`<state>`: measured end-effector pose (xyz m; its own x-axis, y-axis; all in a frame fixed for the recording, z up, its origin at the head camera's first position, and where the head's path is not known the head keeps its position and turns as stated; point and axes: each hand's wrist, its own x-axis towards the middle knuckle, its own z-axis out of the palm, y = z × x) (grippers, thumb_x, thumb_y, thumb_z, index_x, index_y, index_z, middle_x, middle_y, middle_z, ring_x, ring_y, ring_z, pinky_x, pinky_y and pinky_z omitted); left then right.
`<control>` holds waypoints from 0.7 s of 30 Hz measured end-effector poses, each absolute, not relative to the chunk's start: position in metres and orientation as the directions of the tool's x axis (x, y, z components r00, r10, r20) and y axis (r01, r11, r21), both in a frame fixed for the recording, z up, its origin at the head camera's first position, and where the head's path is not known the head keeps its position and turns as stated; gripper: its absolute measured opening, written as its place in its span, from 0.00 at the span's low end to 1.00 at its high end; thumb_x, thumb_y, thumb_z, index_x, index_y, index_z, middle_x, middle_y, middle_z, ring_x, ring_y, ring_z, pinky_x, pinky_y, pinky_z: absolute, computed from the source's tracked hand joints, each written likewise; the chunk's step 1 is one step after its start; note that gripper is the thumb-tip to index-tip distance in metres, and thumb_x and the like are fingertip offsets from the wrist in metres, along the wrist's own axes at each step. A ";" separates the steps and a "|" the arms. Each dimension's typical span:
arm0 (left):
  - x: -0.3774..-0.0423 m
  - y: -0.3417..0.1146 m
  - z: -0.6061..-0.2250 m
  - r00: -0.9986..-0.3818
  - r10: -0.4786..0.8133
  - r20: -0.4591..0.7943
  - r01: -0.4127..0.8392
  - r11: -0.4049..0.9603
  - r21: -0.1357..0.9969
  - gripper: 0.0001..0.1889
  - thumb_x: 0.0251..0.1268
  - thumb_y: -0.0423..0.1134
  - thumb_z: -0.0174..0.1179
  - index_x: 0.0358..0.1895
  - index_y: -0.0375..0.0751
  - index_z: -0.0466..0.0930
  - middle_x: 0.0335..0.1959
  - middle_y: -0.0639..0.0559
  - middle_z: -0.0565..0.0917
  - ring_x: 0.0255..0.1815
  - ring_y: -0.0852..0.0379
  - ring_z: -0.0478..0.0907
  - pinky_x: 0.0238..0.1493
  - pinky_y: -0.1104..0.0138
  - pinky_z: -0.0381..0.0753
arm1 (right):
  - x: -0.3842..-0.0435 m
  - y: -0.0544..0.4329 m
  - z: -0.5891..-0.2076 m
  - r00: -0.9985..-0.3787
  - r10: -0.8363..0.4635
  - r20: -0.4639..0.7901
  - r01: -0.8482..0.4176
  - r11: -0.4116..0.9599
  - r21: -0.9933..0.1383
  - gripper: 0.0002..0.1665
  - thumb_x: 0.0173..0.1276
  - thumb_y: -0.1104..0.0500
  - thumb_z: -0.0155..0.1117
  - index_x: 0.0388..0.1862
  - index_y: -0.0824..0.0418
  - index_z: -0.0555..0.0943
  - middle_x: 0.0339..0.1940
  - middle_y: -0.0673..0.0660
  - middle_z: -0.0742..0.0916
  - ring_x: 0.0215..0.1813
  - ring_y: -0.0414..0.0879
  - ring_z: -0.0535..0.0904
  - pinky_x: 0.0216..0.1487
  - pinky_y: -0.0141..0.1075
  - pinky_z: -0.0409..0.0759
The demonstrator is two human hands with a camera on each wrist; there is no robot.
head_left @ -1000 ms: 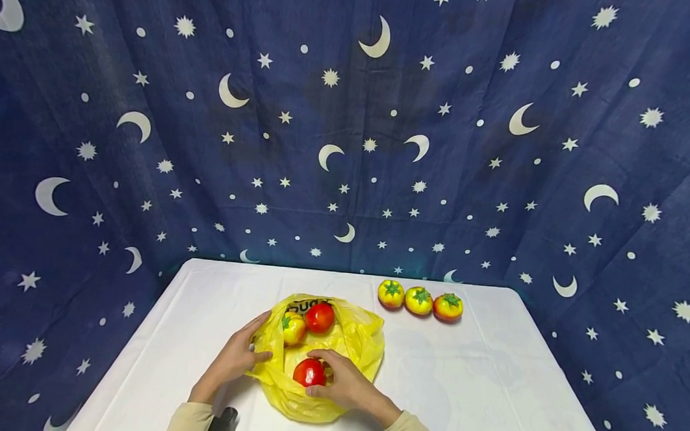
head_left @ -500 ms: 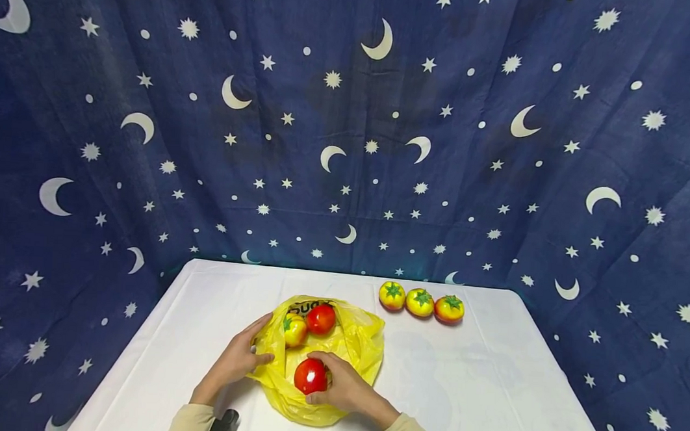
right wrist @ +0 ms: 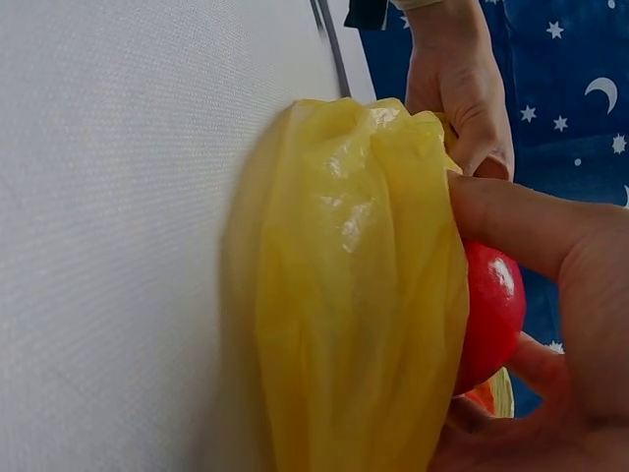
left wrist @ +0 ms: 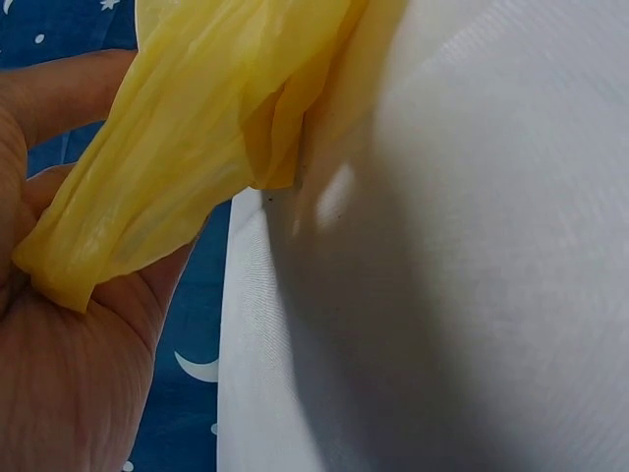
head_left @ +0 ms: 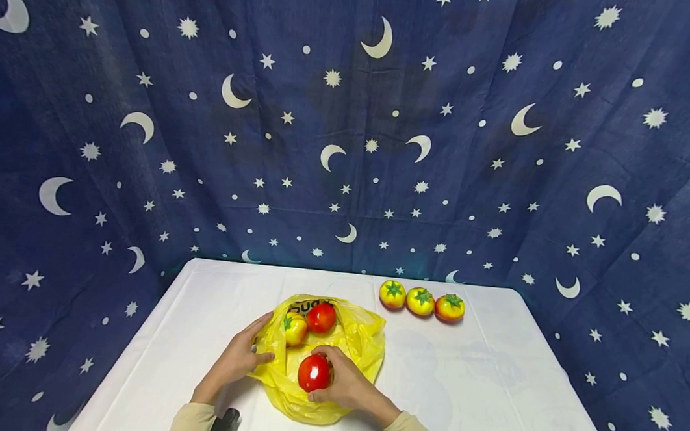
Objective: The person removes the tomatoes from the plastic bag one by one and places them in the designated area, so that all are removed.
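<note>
A yellow plastic bag [head_left: 356, 346] lies open on the white table [head_left: 488, 379]. My left hand [head_left: 238, 361] grips the bag's bunched left edge [left wrist: 187, 138] between thumb and palm. My right hand [head_left: 344, 386] holds a red tomato [head_left: 314, 373] over the bag's near part, with its thumb [right wrist: 531, 228] and fingers curled round the fruit [right wrist: 491, 305]. Deeper in the bag lie a yellow-red tomato [head_left: 295, 329] and a second red tomato [head_left: 321, 318].
Three yellow-and-red tomatoes [head_left: 420, 301] with green stalks stand in a row at the back right of the table. A dark blue cloth [head_left: 349, 144] with moons and stars hangs close behind and on both sides. The table's rear edge meets that cloth.
My right hand has shifted the red tomato slightly right and farther into the bag's mouth. The left hand keeps its hold on the bag's edge.
</note>
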<state>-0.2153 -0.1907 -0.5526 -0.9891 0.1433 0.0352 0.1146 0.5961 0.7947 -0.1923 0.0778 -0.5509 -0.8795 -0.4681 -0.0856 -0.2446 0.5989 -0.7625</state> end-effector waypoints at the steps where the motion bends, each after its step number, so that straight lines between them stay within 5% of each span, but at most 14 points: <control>1: -0.215 -0.191 -0.552 -0.989 0.143 0.036 0.115 0.594 0.796 0.47 0.51 0.31 0.72 0.76 0.48 0.59 0.78 0.46 0.62 0.78 0.39 0.57 0.75 0.41 0.57 | -0.192 0.078 -0.551 -0.881 -0.466 -0.080 -0.245 0.596 -0.764 0.44 0.47 0.47 0.82 0.63 0.44 0.70 0.63 0.51 0.77 0.65 0.52 0.75 0.65 0.51 0.78; 12: -0.214 -0.192 -0.554 -0.990 0.137 0.022 0.101 0.600 0.793 0.47 0.52 0.32 0.72 0.77 0.49 0.58 0.78 0.45 0.61 0.78 0.38 0.57 0.75 0.40 0.58 | -0.195 0.081 -0.546 -0.895 -0.441 -0.071 -0.205 0.547 -0.812 0.44 0.46 0.48 0.83 0.61 0.43 0.70 0.63 0.52 0.79 0.65 0.53 0.75 0.65 0.55 0.77; 21: -0.214 -0.191 -0.553 -0.991 0.133 0.029 0.104 0.602 0.792 0.47 0.52 0.32 0.72 0.77 0.49 0.59 0.78 0.45 0.61 0.78 0.38 0.57 0.75 0.40 0.58 | -0.200 0.087 -0.540 -0.895 -0.447 0.001 -0.243 0.484 -0.841 0.44 0.45 0.45 0.82 0.61 0.45 0.70 0.60 0.51 0.79 0.59 0.50 0.76 0.58 0.46 0.81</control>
<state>-0.2143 -0.1907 -0.5527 -0.9907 0.1330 0.0290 0.1039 0.6019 0.7918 -0.1995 0.0869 -0.5400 -0.8947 -0.4467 0.0012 -0.2427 0.4840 -0.8408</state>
